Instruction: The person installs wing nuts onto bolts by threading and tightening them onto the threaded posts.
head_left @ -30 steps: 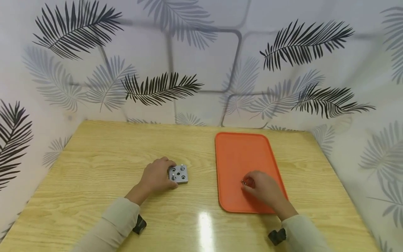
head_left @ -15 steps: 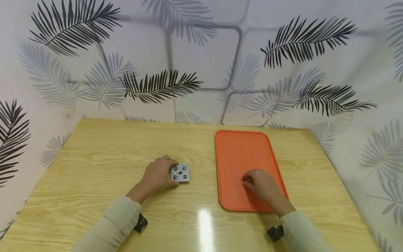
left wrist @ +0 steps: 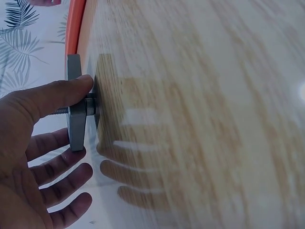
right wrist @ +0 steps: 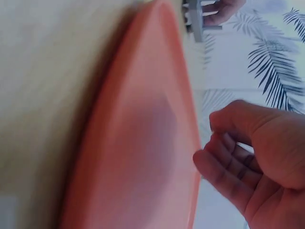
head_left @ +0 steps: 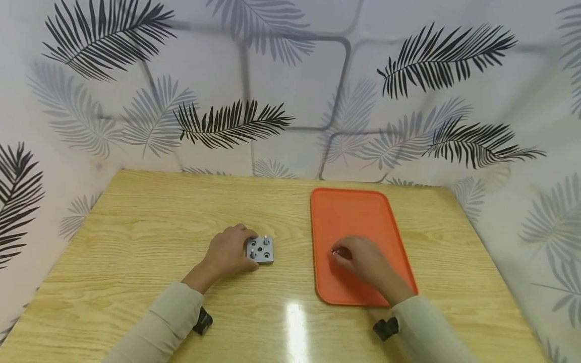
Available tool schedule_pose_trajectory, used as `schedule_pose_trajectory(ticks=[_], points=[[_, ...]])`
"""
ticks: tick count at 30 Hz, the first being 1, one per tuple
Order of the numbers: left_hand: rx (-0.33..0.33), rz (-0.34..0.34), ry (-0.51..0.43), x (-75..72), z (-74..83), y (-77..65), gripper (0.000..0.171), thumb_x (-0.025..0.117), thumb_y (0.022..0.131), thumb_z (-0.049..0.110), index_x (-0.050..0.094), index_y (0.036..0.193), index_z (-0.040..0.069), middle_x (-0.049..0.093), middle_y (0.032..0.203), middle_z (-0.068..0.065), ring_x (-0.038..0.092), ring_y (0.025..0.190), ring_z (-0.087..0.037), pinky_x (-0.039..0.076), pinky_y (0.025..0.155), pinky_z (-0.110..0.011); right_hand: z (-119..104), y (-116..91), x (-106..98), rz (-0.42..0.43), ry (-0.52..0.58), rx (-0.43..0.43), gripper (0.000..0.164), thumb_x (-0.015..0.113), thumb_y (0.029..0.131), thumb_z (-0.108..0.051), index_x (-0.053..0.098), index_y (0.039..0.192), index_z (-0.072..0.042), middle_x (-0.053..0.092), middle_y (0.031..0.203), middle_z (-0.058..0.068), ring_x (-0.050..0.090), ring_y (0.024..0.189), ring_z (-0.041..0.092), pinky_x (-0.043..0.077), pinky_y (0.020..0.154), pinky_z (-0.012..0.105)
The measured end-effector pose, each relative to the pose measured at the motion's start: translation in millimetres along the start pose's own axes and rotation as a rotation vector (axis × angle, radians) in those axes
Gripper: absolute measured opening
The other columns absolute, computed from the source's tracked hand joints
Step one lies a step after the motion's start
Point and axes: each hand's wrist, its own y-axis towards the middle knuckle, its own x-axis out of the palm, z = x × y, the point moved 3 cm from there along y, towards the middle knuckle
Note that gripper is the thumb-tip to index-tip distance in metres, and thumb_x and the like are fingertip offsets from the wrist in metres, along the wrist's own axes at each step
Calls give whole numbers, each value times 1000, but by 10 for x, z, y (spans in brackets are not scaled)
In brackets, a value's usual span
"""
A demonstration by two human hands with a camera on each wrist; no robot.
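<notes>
My left hand (head_left: 229,252) grips a square grey metal plate (head_left: 265,248) by its left side, with thumb and fingers on opposite edges. Holes show in the plate, and two bolts (head_left: 266,240) stand up through it. In the left wrist view, the plate (left wrist: 76,129) is edge-on, with a bolt head (left wrist: 91,105) under it holding it off the tabletop. Above the orange tray (head_left: 349,212), my right hand (head_left: 365,259) pinches a small shiny metal piece (head_left: 335,251), too small to identify. The right wrist view hides that piece behind the fingertips (right wrist: 219,119).
The wooden table (head_left: 181,201) carries the tray to the right of the plate, with a strip of bare wood between them. A leaf-patterned wall covering (head_left: 290,101) borders the table's back and sides. Black wrist cameras (head_left: 386,328) sit at both cuffs.
My right hand has moved left over the tray, taking the small metal piece with it, after staying nearly still. The left hand and plate hold their place, apart from a slight shift of view.
</notes>
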Motion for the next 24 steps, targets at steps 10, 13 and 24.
schedule_pose_trajectory(ticks=[10,13,24], points=[[10,14,-13,-3,-36,-2,66,92,65,35,68,123,12,65,111,-5,59,94,-23,50,79,-43,-558,590,43,-115,65,-278,16,67,94,-17,76,104,-9,71,86,-2,60,74,5,50,68,20],[15,23,-5,-1,-50,4,66,92,65,36,69,122,13,65,110,-4,59,92,-22,50,78,-43,-718,764,67,-134,63,-355,17,66,95,-17,76,106,-8,69,88,1,60,75,8,49,68,20],[27,12,20,-6,-57,12,66,91,66,38,68,123,13,64,113,-4,60,96,-23,51,78,-44,-996,1090,143,-226,10,-443,18,66,96,-14,74,110,-8,72,106,5,69,92,17,55,81,28]])
